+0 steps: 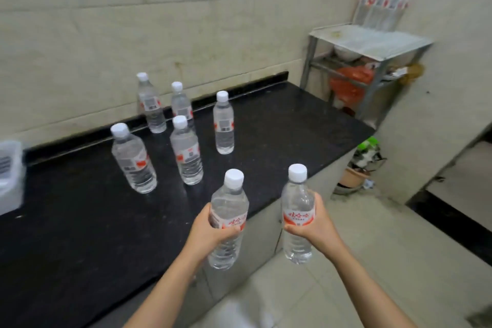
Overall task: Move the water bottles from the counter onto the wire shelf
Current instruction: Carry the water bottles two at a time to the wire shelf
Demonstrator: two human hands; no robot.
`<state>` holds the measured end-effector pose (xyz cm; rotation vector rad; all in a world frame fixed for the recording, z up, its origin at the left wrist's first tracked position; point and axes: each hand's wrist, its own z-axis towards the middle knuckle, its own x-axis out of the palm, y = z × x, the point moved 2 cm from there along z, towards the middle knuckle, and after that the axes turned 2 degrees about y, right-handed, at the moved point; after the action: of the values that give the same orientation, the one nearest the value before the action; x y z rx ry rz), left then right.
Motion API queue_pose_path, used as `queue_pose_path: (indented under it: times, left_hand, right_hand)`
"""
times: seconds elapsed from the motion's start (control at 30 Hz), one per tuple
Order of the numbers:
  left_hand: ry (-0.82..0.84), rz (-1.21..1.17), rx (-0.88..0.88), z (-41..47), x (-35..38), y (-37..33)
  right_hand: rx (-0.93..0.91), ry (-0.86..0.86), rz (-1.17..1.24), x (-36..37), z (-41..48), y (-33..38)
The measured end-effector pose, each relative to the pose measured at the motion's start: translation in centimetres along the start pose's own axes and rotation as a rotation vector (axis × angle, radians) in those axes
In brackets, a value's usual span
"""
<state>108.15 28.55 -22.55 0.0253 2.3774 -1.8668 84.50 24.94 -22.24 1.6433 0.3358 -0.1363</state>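
I hold two clear water bottles with white caps and red labels, both upright and lifted off the counter. My left hand (210,229) grips one bottle (228,245) around its label, just past the counter's front edge. My right hand (314,224) grips the other bottle (297,202) over the floor. Several more bottles (186,152) stand upright on the black counter (80,234) near the wall. The metal wire shelf (372,42) stands at the counter's far right end, with several bottles (383,2) on its top.
A clear plastic container (10,170) sits at the counter's left edge. An orange bag (348,82) and a bowl (346,52) occupy the shelf's lower tiers. A flowerpot (354,176) and a green-topped object stand on the tiled floor below the counter's end.
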Motion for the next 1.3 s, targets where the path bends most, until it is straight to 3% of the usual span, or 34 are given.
queue_pose_path:
  times: [0.27, 0.57, 1.3]
  left_hand:
    - [0.204, 0.033, 0.059, 3.0, 18.0, -2.9]
    - [0.347, 0.075, 0.08, 5.7, 29.3, -5.6]
    - [0.55, -0.136, 0.066, 31.4, 55.0, -12.3]
  right_hand:
    - [0.098, -0.263, -0.078, -17.4, -3.6, -5.1]
    - [0.177, -0.465, -0.067, -27.3, -5.6, -8.1]
    - [0.266, -0.572, -0.13, -49.7, 15.8, -10.0]
